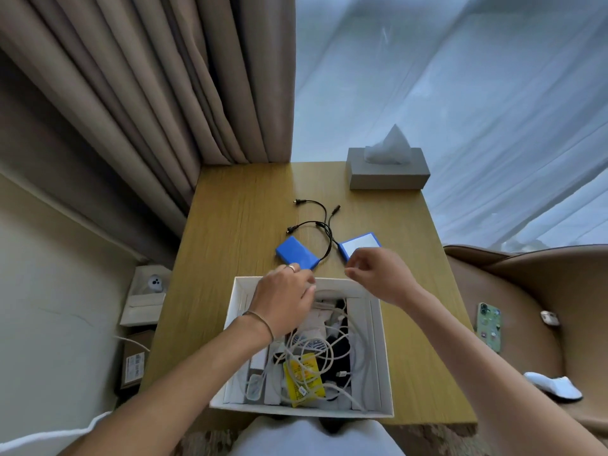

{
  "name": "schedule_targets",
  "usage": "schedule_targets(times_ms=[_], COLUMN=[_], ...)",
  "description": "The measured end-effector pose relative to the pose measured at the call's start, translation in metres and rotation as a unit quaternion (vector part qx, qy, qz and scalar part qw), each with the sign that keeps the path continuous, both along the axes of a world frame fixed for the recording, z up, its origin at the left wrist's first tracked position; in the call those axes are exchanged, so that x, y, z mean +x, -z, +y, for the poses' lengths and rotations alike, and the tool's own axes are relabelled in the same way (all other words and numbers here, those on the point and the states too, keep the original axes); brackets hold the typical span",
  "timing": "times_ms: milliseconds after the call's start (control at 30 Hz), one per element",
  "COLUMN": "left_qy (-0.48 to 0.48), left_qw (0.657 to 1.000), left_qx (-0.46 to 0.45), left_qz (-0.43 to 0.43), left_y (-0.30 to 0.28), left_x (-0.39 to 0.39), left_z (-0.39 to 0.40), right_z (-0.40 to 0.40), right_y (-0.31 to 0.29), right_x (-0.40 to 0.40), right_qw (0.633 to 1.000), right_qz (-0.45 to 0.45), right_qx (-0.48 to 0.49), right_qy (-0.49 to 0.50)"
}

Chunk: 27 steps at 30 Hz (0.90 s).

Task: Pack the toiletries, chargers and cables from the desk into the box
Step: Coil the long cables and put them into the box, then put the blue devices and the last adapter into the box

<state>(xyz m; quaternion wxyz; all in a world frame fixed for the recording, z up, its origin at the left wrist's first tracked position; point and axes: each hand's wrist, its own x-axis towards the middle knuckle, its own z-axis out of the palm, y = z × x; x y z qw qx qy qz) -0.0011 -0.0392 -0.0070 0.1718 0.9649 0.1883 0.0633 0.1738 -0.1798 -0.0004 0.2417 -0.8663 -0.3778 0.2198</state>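
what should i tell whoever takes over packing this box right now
Left hand: over the far left corner of the white cardboard box, fingers curled, nothing clearly held.
Right hand: above the box's far rim beside the right blue battery pack, fingers pinched; grip contents unclear.
Done: white cables and a yellow sachet lie in the box.
Left: two blue rectangular battery packs and their black split cable lie on the wooden desk beyond the box.

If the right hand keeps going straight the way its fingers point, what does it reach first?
Most likely the blue pack with the white face: the right hand points up and left, its fingertips just short of that pack's near edge. Height above the desk is unclear.
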Motion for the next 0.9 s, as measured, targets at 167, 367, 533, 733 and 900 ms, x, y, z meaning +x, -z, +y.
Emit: schedule_targets(times_ms=[167, 367, 533, 733, 900], left_qy=[-0.013, -0.041, -0.072, -0.117, -0.141], left_qw=[0.999, 0.992, 0.981, 0.964, 0.957], left_qx=[-0.032, -0.083, -0.120, -0.183, -0.202], left_qz=[0.032, 0.091, 0.131, 0.152, 0.150], left_y=[-0.004, 0.006, 0.016, 0.023, 0.029], left_x=[0.045, 0.085, 0.095, 0.096, 0.097], left_z=[0.014, 0.026, 0.033, 0.039, 0.036], right_z=[0.016, 0.041, 0.060, 0.064, 0.063], right_y=[0.005, 0.058, 0.106, 0.133, 0.135], right_x=[0.045, 0.086, 0.104, 0.114, 0.120], right_qw=[0.999, 0.996, 0.976, 0.949, 0.937], right_qz=[-0.014, -0.075, -0.116, -0.174, -0.205], right_qx=[0.010, -0.049, -0.157, -0.199, -0.196], right_qy=[0.036, -0.002, -0.100, -0.174, -0.203])
